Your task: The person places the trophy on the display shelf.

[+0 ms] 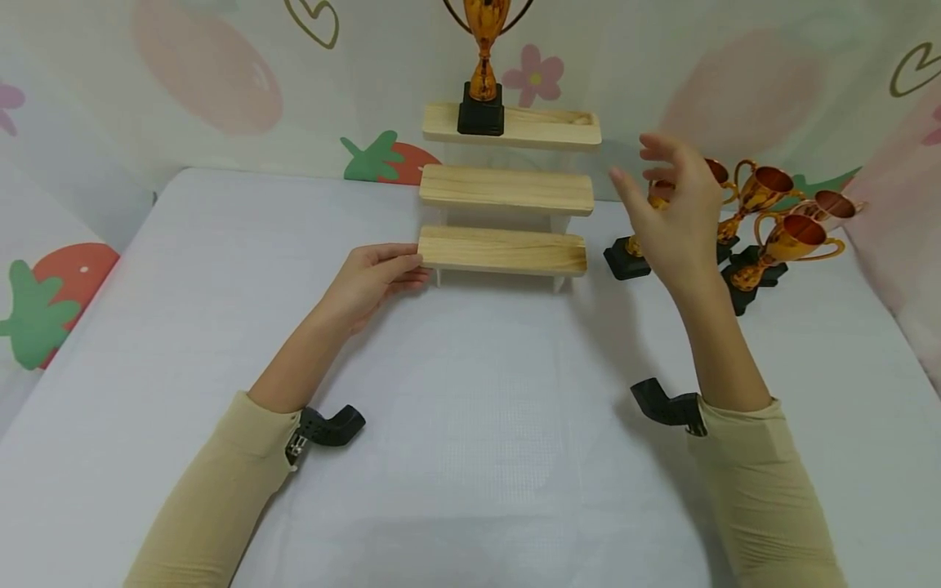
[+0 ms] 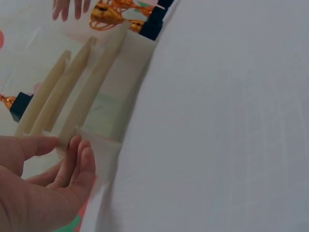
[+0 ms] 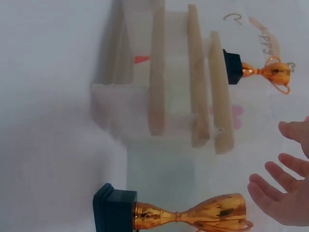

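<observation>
A three-tier display stand with pale wooden boards [image 1: 507, 192] stands at the back of the table. My left hand [image 1: 367, 282] pinches the left end of its lowest board [image 1: 507, 251], thumb on one side and fingers on the other in the left wrist view. A gold trophy cup [image 1: 483, 69] with a black base is upright toward the left of the top board; its rim is cut off in the head view. My right hand [image 1: 680, 212] is raised right of the stand, fingers apart and holding nothing. Partly behind it is another gold trophy [image 3: 193, 217] on the table.
Several more gold trophies [image 1: 794, 237] with black bases stand close together at the back right, beyond my right hand. A pale wall hanging [image 1: 588, 49] with strawberry and flower prints rises behind the white-covered table [image 1: 470, 425]. Black wrist mounts [image 1: 334, 426] stick out from both sleeves.
</observation>
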`<state>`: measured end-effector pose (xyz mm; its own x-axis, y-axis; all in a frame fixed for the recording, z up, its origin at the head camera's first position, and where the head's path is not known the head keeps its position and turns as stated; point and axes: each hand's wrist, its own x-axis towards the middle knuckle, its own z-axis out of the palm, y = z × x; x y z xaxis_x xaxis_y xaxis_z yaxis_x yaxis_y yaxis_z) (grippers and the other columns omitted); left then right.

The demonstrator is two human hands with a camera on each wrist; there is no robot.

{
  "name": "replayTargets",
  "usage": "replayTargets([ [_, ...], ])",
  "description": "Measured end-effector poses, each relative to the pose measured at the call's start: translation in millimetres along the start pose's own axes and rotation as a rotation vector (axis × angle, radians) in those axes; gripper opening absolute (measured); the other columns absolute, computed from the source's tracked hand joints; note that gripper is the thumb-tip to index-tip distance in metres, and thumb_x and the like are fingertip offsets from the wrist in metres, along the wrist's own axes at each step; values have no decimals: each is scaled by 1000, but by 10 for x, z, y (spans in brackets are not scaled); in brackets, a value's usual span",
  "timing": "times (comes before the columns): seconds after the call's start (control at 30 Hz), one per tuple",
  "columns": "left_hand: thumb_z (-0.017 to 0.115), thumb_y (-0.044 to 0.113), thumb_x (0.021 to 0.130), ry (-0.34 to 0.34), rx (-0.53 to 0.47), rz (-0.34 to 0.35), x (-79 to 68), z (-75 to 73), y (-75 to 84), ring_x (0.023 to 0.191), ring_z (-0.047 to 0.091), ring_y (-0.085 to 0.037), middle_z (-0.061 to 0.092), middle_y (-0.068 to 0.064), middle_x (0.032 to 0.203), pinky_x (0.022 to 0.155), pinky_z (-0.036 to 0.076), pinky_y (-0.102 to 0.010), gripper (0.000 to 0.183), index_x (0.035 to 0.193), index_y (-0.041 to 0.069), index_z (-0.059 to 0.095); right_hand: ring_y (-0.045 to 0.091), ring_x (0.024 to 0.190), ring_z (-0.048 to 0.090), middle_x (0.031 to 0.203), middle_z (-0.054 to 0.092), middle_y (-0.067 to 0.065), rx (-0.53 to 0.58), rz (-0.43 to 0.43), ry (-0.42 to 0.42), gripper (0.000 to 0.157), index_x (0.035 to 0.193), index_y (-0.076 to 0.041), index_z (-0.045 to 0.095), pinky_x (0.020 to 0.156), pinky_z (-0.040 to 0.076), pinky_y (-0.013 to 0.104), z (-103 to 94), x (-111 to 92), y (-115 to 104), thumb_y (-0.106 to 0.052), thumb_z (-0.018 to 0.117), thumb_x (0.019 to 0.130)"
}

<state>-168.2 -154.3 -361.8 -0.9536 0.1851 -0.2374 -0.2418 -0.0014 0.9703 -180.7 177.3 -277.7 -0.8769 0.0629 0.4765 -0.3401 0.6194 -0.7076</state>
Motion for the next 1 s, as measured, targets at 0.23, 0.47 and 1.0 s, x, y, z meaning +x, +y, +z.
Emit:
replayTargets([
  [0.23,53,5,110,3,-2,4,-3,5,-4,93,70,-7,69,0,103,91,62,-18,43,147,-17,48,34,117,64,138,64,19,-17,29,13,48,143,2,60,108,57,37,-23,-63,67,-19,74,102],
  [0.47,52,5,111,-1,-12,1,0,10,-6,91,71,-6,71,4,96,88,61,-16,44,148,-18,46,32,118,63,136,64,20,-39,12,48,47,142,1,61,101,54,24,-39,-130,152,-18,74,101],
  [1.0,51,4,111,-9,-33,3,1,26,3,89,71,-5,72,6,92,86,61,-15,44,148,-19,45,21,106,59,134,66,19,-111,11,184,43,136,3,65,79,47,12,-120,-170,208,-16,76,100],
])
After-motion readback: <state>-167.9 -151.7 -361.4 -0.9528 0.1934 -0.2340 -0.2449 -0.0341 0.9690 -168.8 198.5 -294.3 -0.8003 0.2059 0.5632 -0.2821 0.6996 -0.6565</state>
